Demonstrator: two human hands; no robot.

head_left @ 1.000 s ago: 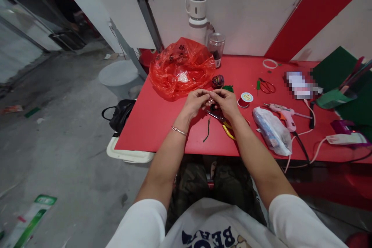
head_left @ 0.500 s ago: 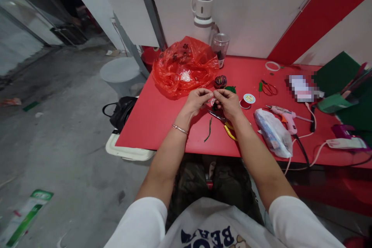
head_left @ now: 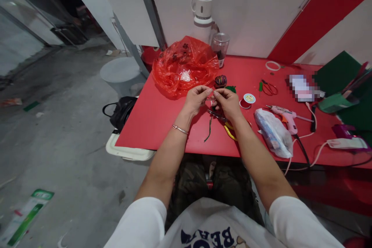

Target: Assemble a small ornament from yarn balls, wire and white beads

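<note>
We are pinching our bare left hand (head_left: 196, 98) and right hand (head_left: 228, 103) closed, thumb to forefinger, on what we cannot tell; small, shiny, whitish beads (head_left: 211, 102) are showing between them.

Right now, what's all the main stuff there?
Table: 1, red, ahead
Bag: 1, red, table's left
Jar: 1, clear, beside bag
Mug: 1, white, beyond bag
Yarn: 1, multicoloured, centre
Spool: 1, red, right of yarn
Tool: 1, yellow-handled, near edge
Scissors: 1, red, table's right
Glue gun: 1, pink, table's right
Pouch: 1, whitish, beside glue gun
Blurred thing: 1, pale, table's right
Holder: 1, green, far right
Handbag: 1, black, far left
Bits: uncountable, whitish, centre
Left hand: 1, bare, above table
Right hand: 1, bare, above table
</note>
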